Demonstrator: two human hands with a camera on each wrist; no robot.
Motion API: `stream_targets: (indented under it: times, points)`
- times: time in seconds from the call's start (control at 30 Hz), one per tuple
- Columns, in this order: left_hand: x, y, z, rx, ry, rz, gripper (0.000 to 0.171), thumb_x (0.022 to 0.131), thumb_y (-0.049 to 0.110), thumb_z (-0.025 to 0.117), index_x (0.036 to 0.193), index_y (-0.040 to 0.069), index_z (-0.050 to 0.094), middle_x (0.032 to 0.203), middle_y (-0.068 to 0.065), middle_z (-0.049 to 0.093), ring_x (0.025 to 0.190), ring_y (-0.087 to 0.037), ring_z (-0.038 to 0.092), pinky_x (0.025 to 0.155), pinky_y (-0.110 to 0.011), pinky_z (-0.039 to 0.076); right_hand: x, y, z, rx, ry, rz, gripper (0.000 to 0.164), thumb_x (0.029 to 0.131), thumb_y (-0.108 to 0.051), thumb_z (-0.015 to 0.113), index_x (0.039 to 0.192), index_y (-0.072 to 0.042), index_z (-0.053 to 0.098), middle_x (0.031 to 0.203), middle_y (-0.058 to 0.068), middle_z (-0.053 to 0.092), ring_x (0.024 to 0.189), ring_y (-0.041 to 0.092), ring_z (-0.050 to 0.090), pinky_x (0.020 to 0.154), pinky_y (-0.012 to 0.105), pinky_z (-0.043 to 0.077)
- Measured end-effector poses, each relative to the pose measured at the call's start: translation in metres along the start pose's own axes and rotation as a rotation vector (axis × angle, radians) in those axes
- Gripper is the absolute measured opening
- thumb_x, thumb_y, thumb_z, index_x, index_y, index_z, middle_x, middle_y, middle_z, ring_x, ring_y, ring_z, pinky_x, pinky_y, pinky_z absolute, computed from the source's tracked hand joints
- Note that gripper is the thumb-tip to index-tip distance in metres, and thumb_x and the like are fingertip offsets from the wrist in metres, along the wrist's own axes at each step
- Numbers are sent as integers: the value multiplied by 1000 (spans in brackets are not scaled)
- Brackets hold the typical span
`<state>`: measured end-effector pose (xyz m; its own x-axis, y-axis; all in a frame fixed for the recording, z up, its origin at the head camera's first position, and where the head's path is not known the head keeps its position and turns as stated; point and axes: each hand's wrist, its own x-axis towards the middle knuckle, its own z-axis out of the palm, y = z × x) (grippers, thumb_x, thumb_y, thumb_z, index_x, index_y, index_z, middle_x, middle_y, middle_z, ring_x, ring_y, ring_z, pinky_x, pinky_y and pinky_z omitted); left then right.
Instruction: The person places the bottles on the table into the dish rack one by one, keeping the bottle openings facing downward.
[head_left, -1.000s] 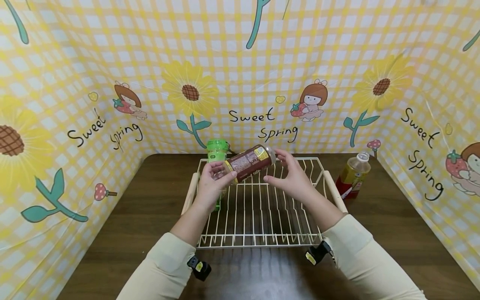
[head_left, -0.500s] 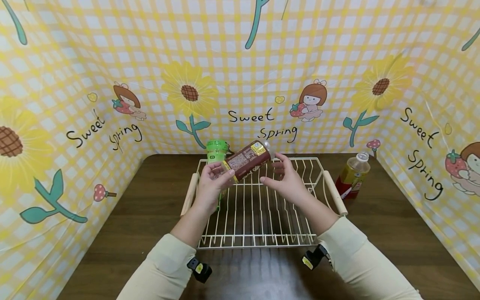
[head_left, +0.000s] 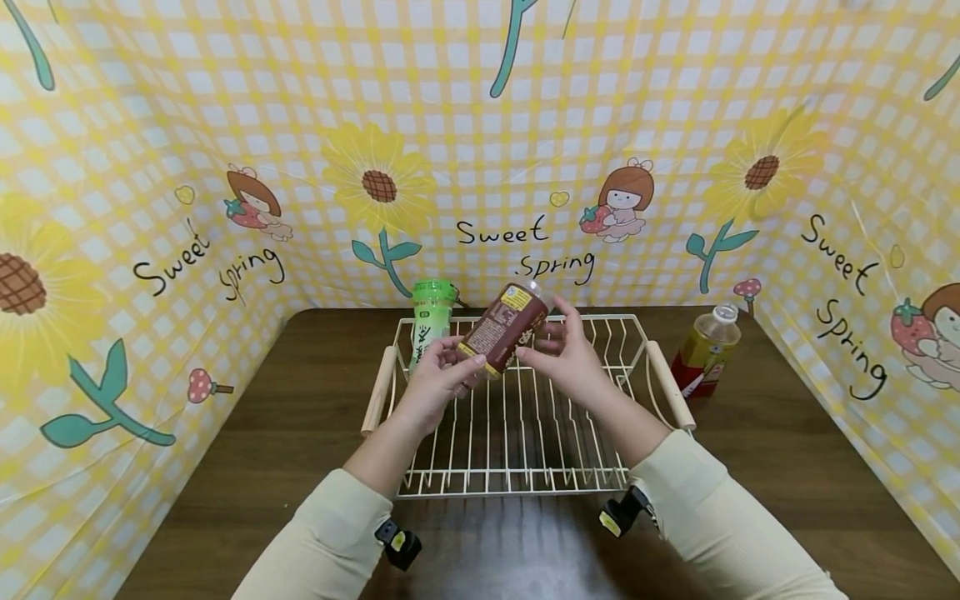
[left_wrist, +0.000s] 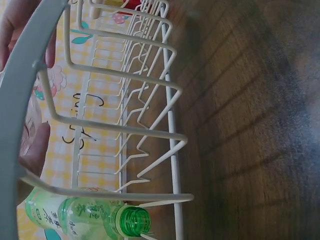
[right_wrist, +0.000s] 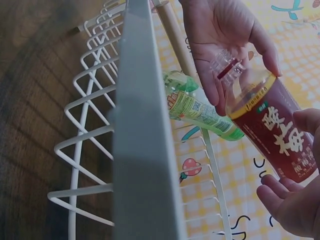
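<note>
A plastic bottle with a maroon label (head_left: 506,327) is held slantwise above the wire rack (head_left: 517,482), its base up and to the right. My left hand (head_left: 435,379) grips it around the clear neck end (right_wrist: 231,70), thumb on the near side. My right hand (head_left: 566,358) holds the base end, thumb against the label and fingers behind. In the right wrist view large pale characters show on the label. Inside the rack at the left leans a green-labelled bottle (head_left: 431,321), its open green mouth (left_wrist: 136,221) pointing down between the wires.
A bottle with a red and yellow label (head_left: 707,354) stands on the dark wooden table (head_left: 787,483), right of the rack. Wooden handles (head_left: 670,385) flank the rack at both ends. Behind hangs a yellow checked cloth (head_left: 480,125).
The maroon-labelled bottle has tilted steeper and rolled, its neck end shifting right and toward me with the left hand. My right hand has moved left and its thumb has come onto the bottle.
</note>
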<state>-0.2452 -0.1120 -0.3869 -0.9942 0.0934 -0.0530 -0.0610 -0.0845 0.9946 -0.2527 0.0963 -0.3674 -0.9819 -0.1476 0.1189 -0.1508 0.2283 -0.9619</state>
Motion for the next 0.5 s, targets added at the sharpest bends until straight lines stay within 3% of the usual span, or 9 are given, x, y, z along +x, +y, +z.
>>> stream_targets:
  times: [0.17, 0.5]
  points:
    - [-1, -3, 3, 22, -43, -11, 58, 88, 10, 65, 137, -1, 36, 109, -11, 48, 73, -13, 59, 64, -24, 50, 1, -1, 3, 26, -8, 25, 101, 85, -13, 73, 157, -24, 2, 138, 25, 48, 123, 43, 57, 98, 50, 52]
    - [-6, -5, 10, 40, -140, -38, 64, 86, 9, 66, 138, 0, 31, 111, -14, 46, 83, -16, 58, 67, -27, 56, 0, -6, 10, 1, -24, 71, 112, 84, -19, 76, 156, -32, -8, 145, 27, 37, 117, 43, 59, 96, 52, 53]
